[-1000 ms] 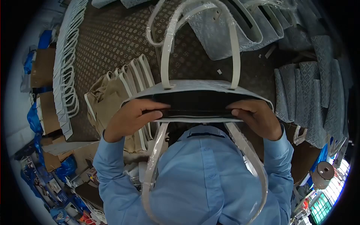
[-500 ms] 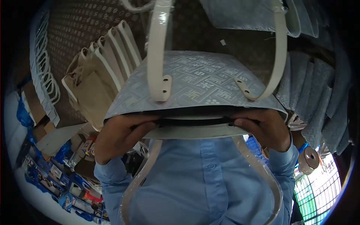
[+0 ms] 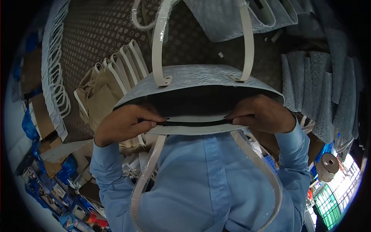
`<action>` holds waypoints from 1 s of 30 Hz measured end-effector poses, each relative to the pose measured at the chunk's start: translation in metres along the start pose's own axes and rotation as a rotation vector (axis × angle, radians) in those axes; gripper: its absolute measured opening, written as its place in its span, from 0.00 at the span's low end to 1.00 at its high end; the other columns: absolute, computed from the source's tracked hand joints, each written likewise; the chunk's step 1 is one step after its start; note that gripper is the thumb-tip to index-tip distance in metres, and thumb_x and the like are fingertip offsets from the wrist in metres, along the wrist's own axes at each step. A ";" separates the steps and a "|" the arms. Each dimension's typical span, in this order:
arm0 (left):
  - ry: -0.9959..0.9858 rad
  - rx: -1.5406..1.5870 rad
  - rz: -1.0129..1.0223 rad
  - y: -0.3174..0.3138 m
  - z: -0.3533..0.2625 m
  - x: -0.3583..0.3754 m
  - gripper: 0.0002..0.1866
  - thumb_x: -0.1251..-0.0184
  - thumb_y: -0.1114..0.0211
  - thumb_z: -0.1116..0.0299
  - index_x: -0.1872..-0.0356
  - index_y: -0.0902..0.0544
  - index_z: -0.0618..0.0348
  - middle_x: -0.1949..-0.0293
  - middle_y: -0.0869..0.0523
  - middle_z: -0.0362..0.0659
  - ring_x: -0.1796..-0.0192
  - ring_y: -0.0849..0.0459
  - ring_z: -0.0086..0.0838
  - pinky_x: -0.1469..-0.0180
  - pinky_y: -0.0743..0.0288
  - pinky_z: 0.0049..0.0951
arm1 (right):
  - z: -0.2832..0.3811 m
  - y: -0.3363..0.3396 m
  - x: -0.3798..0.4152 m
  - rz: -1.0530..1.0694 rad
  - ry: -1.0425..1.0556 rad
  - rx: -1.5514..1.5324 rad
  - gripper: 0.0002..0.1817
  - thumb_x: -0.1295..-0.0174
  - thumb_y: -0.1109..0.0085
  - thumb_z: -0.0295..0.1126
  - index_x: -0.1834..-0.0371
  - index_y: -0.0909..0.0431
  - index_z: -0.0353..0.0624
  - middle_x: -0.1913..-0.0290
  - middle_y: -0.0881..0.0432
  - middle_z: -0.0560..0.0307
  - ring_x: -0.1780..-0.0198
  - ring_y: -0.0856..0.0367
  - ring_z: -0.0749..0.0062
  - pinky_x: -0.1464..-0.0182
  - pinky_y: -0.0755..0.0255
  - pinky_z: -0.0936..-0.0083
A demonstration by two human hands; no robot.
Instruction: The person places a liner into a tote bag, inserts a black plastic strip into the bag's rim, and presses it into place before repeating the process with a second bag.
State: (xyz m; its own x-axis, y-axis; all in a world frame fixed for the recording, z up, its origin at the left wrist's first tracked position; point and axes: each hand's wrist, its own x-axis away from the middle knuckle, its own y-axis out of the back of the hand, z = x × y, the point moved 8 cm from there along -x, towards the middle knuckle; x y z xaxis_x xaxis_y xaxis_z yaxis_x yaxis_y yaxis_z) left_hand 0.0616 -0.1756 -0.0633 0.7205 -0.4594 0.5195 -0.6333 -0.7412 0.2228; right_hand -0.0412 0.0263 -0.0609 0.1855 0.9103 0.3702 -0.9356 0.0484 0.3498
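A pale grey patterned handbag stands in front of my chest, its mouth gaping and its inside dark. My left hand pinches the near rim at its left part, thumb outside and fingers inside. At the right part of the same rim, my right hand grips in the same way. A dark strip runs along the inner edge between my hands. The far cream handle rises away from me, fixed with small rivets. The near handle, in shiny clear film, hangs down over my shirt.
Beige bag pieces with white edging stand in a row at left, beside a line of white loops. Grey patterned pieces lie at right, more at the top. Brown patterned cloth covers the table. A spool is at lower right.
The bag's mouth has opened wider, its far side tilting away. My fingers, earlier partly hidden inside the opening, now show on the near rim. The view has shifted slightly.
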 end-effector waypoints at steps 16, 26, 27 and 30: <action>-0.261 -0.288 0.000 -0.011 -0.020 0.035 0.21 0.37 0.41 0.67 0.43 0.27 0.61 0.47 0.22 0.50 0.49 0.20 0.40 0.50 0.26 0.33 | 0.028 -0.011 0.027 0.173 0.335 0.050 0.17 0.39 0.46 0.31 0.47 0.26 0.40 0.57 0.19 0.45 0.54 0.21 0.56 0.50 0.29 0.66; -0.384 -0.503 -0.264 -0.046 -0.040 -0.002 0.13 0.41 0.42 0.69 0.55 0.22 0.56 0.68 0.17 0.50 0.69 0.18 0.46 0.68 0.25 0.39 | 0.036 -0.045 0.010 -0.157 0.309 0.437 0.06 0.44 0.49 0.29 0.67 0.27 0.39 0.75 0.21 0.44 0.72 0.20 0.46 0.71 0.26 0.59; -0.382 -0.506 -0.277 -0.045 -0.037 0.002 0.09 0.41 0.42 0.68 0.61 0.21 0.57 0.70 0.17 0.49 0.71 0.19 0.45 0.72 0.27 0.39 | 0.034 -0.043 0.017 -0.195 0.256 0.510 0.06 0.45 0.48 0.30 0.68 0.27 0.39 0.76 0.21 0.45 0.73 0.20 0.48 0.73 0.26 0.60; -0.214 -0.701 -0.317 -0.037 -0.036 0.016 0.07 0.42 0.40 0.65 0.69 0.23 0.58 0.75 0.19 0.48 0.75 0.20 0.42 0.76 0.31 0.39 | 0.031 -0.039 0.036 -0.305 0.163 0.661 0.07 0.44 0.47 0.32 0.70 0.28 0.40 0.76 0.21 0.48 0.75 0.20 0.54 0.77 0.28 0.63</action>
State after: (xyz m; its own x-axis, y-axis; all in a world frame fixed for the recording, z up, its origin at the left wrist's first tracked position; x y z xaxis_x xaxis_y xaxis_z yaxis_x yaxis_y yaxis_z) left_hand 0.0867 -0.1384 -0.0335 0.8896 -0.4152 0.1905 -0.3680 -0.4043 0.8373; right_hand 0.0111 0.0448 -0.0347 0.3127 0.9479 0.0600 -0.4647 0.0976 0.8801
